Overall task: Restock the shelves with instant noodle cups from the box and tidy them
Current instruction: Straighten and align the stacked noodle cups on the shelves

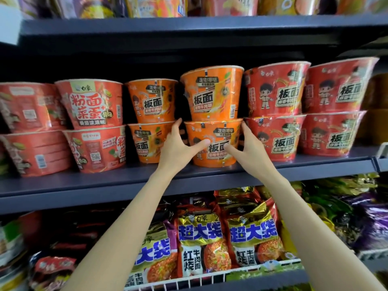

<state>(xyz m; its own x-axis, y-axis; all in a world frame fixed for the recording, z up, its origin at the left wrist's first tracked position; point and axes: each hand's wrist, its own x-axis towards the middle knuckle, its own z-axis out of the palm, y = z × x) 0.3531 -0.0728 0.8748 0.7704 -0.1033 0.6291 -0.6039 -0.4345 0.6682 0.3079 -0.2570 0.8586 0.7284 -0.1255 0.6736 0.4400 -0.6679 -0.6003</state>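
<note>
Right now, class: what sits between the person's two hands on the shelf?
In the head view, the lower orange cup sits between the left hand and right hand, with another orange cup stacked on it.

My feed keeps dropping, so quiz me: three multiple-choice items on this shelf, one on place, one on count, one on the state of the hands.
1. Where is the cup between the hands?
A. top shelf
B. middle shelf, bottom of an orange stack
C. wire basket

2. How many orange cups show on the middle shelf?
A. two
B. four
C. six

3. How do the hands stand?
A. both at the cup's sides
B. both hanging idle
C. one holds a packet

Key:
1 B: the lower orange cup stands on the middle shelf under another.
2 B: two stacks of two.
3 A: left hand and right hand flank it, thumbs on its front.
</note>
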